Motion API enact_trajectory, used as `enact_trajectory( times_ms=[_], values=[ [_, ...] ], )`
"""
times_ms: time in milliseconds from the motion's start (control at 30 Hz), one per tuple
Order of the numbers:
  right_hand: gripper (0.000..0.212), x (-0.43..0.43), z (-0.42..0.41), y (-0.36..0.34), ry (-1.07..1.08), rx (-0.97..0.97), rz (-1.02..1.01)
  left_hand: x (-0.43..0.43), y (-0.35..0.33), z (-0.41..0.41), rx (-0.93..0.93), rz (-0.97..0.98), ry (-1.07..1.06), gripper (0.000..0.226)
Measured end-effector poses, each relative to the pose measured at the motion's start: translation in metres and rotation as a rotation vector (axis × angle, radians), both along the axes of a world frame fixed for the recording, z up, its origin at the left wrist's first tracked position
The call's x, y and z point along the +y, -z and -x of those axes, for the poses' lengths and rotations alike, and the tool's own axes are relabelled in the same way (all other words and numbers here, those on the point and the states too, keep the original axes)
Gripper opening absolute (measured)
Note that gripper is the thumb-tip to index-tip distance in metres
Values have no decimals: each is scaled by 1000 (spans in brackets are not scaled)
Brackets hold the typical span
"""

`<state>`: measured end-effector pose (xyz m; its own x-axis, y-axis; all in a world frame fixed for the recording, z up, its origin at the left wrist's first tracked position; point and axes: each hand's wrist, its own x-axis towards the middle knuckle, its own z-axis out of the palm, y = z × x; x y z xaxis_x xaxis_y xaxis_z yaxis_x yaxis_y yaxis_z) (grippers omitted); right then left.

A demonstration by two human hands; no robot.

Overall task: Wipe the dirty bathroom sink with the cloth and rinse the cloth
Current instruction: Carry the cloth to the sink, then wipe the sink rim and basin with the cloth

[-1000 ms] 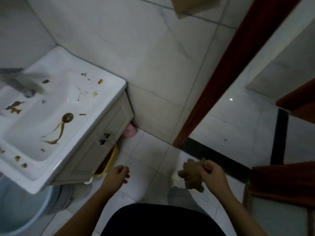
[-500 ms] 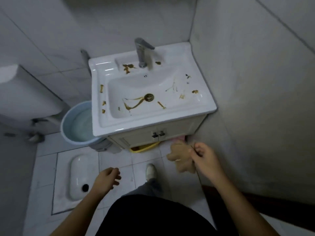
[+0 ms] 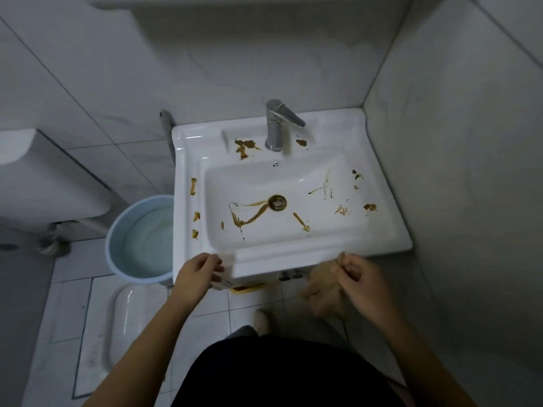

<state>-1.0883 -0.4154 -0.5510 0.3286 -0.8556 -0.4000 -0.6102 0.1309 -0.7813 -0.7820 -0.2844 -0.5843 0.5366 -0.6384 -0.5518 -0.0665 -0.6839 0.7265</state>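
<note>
Right hand: pinched tan cloth in front of stained sink. Left hand: empty, loosely curled. Risk: so light a pinch could drop the cloth; wiping could smear stains wider

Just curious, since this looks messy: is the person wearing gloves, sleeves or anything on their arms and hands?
No gloves: the left hand and right hand are bare, as are both forearms, with no sleeve, watch or ring showing. A black garment covers the body.
</note>
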Motion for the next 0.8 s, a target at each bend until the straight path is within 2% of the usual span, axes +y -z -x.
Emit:
enact_trajectory(
  times_ms=[133, 367, 500, 800],
  values=[
    [17, -34, -40, -22, -97, -15, 21, -8, 9, -12, 5, -32, -47, 29],
    [19, -74, -90, -45, -255, -185, 49, -1, 11, -5, 28, -48, -208, 27],
    [16, -88, -104, -40, -360, -199, 18, 2, 11, 3, 15, -61, -246, 27],
    [15, -98, -121, -27, -456, -244, -17, 5, 6, 16, -29, -40, -315, 25]
  ],
)
